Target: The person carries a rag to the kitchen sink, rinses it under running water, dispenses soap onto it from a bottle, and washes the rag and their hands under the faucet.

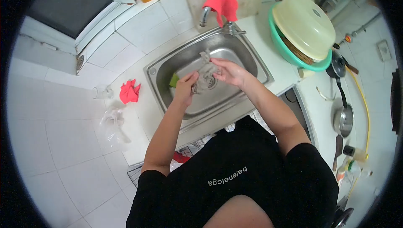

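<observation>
And there was the stainless steel sink [153,91], biggest thing in play, set in a white countertop [140,116], and everything happened right over the middle of its bowl! At one o'clock on its rim stood the faucet [205,17], a red cloth [222,5] draped over it, no stream showing from the spout. Then the hands! The right hand [228,72], toward two o'clock, was half open, its fingertips at the cloth's upper edge; whether they truly pinched it, I could not tell. The left hand [185,88], toward eight, was closed on the lower edge, thumb on top. Between them, the crumpled grey cloth [205,69], bunched and twisted, hung above the bowl. Good technique here, as I judged it, asked for a firm grip from both hands, the folds shaken loose and opened evenly, the pull gentle in case the fabric was thin. Keeping it central looked wise, so any drips fell inside the steel. Down to the small stuff: the drain strainer [211,83], partly hidden under the cloth, was best left unblocked, and the green sponge [174,80], at nine o'clock, needed clearance from trailing corners!
</observation>
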### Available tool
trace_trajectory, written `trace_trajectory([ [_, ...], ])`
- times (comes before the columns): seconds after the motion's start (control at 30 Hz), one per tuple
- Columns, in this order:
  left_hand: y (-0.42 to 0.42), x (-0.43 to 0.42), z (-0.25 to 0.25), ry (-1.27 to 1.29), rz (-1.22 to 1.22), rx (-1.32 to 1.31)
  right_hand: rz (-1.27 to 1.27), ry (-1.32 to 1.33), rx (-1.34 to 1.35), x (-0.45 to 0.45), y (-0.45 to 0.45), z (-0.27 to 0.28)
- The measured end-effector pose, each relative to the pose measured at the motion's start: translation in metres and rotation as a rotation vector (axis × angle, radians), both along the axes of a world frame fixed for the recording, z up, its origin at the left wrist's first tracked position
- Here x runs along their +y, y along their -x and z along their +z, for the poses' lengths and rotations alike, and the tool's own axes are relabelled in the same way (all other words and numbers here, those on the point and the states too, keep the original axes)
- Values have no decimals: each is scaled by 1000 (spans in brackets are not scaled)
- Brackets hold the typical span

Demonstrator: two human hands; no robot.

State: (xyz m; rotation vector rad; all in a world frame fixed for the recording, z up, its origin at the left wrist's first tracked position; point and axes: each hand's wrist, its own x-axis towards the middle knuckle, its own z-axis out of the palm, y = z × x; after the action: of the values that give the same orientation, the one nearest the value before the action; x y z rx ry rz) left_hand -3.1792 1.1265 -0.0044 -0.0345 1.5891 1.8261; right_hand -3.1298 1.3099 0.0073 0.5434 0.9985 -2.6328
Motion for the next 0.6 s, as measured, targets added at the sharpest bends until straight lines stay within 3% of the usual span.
trace_trajectory([
  [0.07, 0, 6, -2, -271, 25, -116, 18, 18, 8, 6, 4, 0],
  [0.33, 0, 18, 32, -321, 316, -52, 40, 106, -19, 54, 6, 13],
  [0.43, -5, 32, 46, -448, 386, 22, 97, -11, 109, 69, -6, 21],
  [0.5, -5, 37, 57, -536, 398, 94, 153, -270, 122, 83, -11, 16],
  [0.6, -12, 62, 75, -538, 398, 108, 262, -307, 227, 104, -19, 18],
])
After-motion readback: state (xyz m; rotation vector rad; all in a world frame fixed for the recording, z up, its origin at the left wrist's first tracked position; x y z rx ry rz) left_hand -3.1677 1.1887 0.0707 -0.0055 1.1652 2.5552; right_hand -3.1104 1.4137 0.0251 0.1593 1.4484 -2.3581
